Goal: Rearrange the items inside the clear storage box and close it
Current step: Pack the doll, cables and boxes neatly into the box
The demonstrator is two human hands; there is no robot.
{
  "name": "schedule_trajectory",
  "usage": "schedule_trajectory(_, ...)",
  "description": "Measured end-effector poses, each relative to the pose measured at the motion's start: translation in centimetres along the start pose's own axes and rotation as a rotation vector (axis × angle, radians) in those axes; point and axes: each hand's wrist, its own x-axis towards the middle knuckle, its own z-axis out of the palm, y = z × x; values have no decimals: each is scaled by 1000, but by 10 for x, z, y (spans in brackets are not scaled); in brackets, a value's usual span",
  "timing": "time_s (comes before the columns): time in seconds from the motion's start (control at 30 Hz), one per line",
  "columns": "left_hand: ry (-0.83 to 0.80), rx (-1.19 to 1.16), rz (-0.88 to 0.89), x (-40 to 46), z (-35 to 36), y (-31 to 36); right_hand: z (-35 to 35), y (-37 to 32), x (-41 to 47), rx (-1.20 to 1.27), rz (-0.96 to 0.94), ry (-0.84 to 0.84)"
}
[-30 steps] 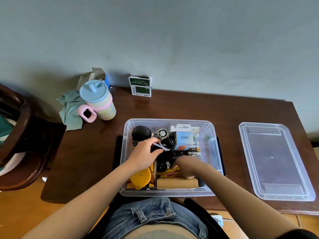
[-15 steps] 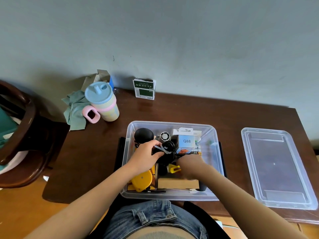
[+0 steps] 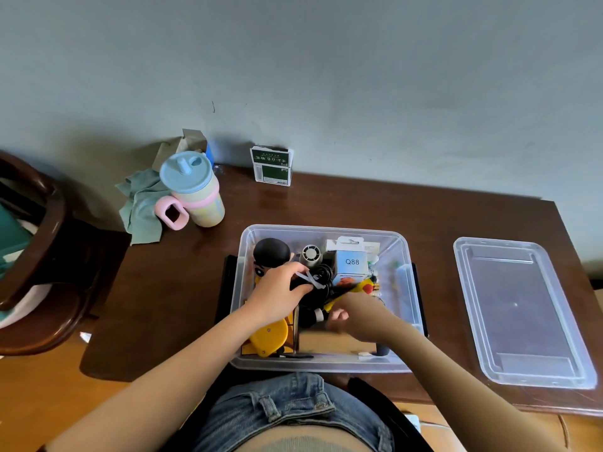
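Observation:
The clear storage box stands open on the brown table, packed with small items. Its clear lid lies flat on the table to the right. Inside the box, my left hand grips a black coiled cable bundle tied with a white strap. My right hand is blurred and holds a yellow tool with a red tip. A white Q88 carton, a black round head figure, a yellow tape measure and a tan cardboard box also sit inside.
A pastel cup with a blue lid and pink handle stands at the back left beside a green cloth. A small green and white packet leans on the wall. A dark wooden chair is at the left.
My right hand has lifted the yellow tool from low in the box, so that its red tip lies beside the Q88 carton. My left hand keeps hold of the cable bundle.

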Motion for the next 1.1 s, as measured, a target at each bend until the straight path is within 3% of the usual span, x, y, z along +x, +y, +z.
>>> schedule_trajectory(0.13, -30, 53, -17, 2, -1, 3, 5, 5, 4, 14, -17, -78)
schedule_trajectory(0.37, -261, 340, 60, 6, 6, 19, 23, 6, 15, 58, 225, 152)
schedule_trajectory(0.53, -357, 495, 63, 11, 17, 28, 31, 12, 11, 123, 180, 196)
schedule_trajectory(0.87, -597, 825, 126, 11, 24, 28, 20, 13, 19, -12, 186, -56)
schedule_trajectory(1.1, -763, 1067, 209, 17, 20, 30, 23, 16, 28, -44, 272, -55)
